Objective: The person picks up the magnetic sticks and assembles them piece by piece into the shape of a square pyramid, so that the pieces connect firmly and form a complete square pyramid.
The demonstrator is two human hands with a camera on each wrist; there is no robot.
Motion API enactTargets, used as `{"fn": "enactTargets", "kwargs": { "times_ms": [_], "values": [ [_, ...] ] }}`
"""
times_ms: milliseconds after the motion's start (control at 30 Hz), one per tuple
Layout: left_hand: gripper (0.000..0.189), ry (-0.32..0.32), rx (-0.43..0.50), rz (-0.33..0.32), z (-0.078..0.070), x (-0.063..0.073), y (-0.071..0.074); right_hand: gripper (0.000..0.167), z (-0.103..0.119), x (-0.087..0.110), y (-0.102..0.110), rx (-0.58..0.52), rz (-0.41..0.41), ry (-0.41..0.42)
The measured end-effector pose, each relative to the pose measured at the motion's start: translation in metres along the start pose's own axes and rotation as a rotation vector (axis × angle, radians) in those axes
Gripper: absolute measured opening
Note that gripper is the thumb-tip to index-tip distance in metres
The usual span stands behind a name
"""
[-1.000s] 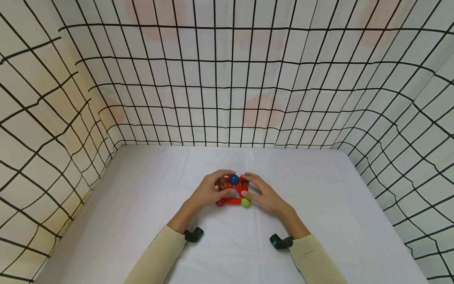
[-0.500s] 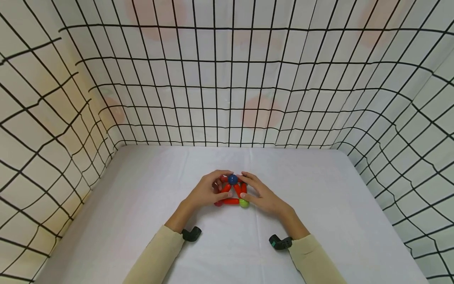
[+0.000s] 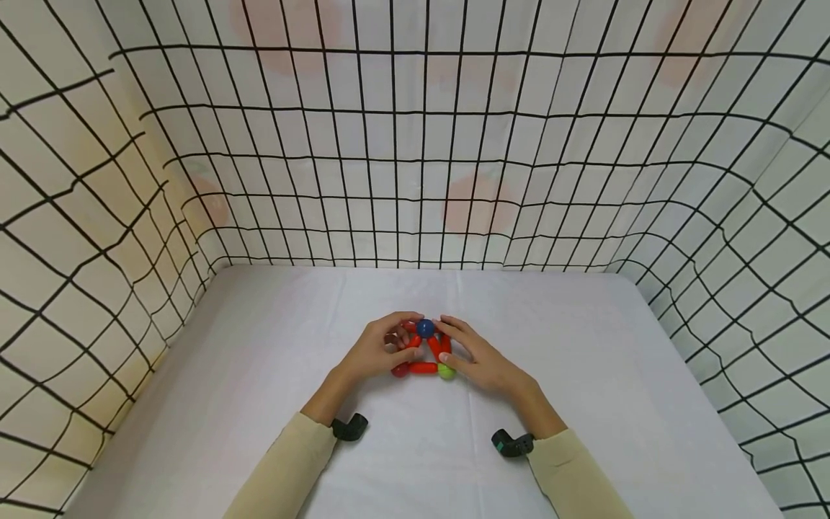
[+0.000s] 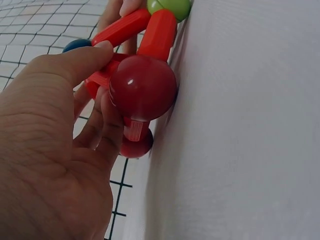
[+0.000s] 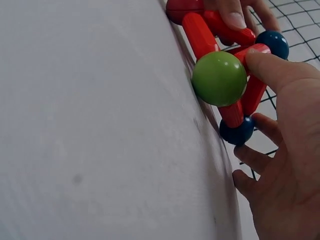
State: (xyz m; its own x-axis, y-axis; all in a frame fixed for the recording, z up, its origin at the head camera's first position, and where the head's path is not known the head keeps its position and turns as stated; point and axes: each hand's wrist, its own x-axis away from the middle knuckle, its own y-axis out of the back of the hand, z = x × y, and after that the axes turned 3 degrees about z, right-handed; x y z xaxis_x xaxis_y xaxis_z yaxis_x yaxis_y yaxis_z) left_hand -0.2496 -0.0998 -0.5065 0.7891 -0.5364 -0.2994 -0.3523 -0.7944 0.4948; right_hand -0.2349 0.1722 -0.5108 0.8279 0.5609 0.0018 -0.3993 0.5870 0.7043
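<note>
A pyramid of red rods point(image 3: 424, 367) joined by balls stands on the white table between both hands. On its top is a blue ball point(image 3: 425, 329). A dark red ball point(image 4: 143, 87) forms the front left corner, a green ball point(image 5: 219, 78) the front right. At the back corners sit another red ball point(image 4: 136, 145) and a dark blue ball point(image 5: 236, 131). My left hand point(image 3: 372, 352) grips the left side, its thumb on a slanting rod and fingers behind. With the thumb on the right slanting rod, my right hand point(image 3: 486, 360) holds the other side, fingers curled around the back.
White cloth covers the table point(image 3: 570, 324). Black grid netting point(image 3: 421, 158) rises in front of pale cloth at the back and both sides. A dark device point(image 3: 350, 427) is strapped to each wrist, by the beige sleeves.
Both hands and the pyramid have shifted slightly left from a second ago. The grip on each side looks much the same, and there is hardly any motion over the last half second.
</note>
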Motion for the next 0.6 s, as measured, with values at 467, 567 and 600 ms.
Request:
{"fn": "enactTargets", "kwargs": {
  "times_ms": [467,567,600],
  "values": [
    [0.056,-0.029,0.057,-0.008,0.0043,0.0025,0.0024,0.066,0.008,-0.003,-0.0005,0.059,0.027,0.041],
    [0.056,-0.027,0.059,-0.008,0.0056,0.0021,0.0025,0.069,0.0079,-0.0031,-0.0009,0.04,0.026,0.031],
    [0.056,-0.026,0.057,-0.01,0.0059,0.0019,0.0023,0.07,0.0078,-0.0031,-0.0011,0.03,0.025,0.026]
  ]
}}
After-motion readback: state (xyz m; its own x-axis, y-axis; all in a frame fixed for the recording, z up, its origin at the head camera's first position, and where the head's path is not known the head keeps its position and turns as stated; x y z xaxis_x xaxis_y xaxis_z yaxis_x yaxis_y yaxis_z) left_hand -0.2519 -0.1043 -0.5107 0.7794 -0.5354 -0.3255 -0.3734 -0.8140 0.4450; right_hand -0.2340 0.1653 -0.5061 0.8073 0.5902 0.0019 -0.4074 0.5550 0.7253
